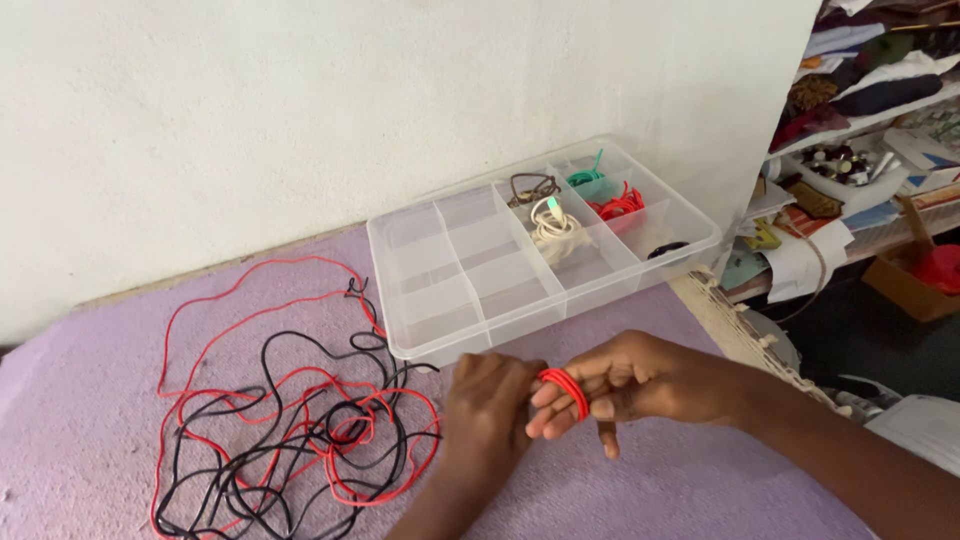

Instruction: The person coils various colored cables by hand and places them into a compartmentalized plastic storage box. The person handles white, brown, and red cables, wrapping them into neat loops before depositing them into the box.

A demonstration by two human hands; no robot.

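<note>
A red wire coil (567, 390) is wound in several turns around two fingers of my right hand (640, 385). My left hand (490, 415) pinches the wire at the coil's left side. Both hands hover over the purple cloth (90, 400), just in front of a clear plastic compartment box (450, 290). A tangle of red and black wires (300, 430) lies on the cloth left of my left hand.
The box holds small coils: brown (532, 187), white (555, 230), green (587, 176), red (620, 205) and black (666, 248); its left compartments hold nothing. A white wall stands behind. Cluttered shelves (870, 110) and a cardboard box (915, 280) are at right.
</note>
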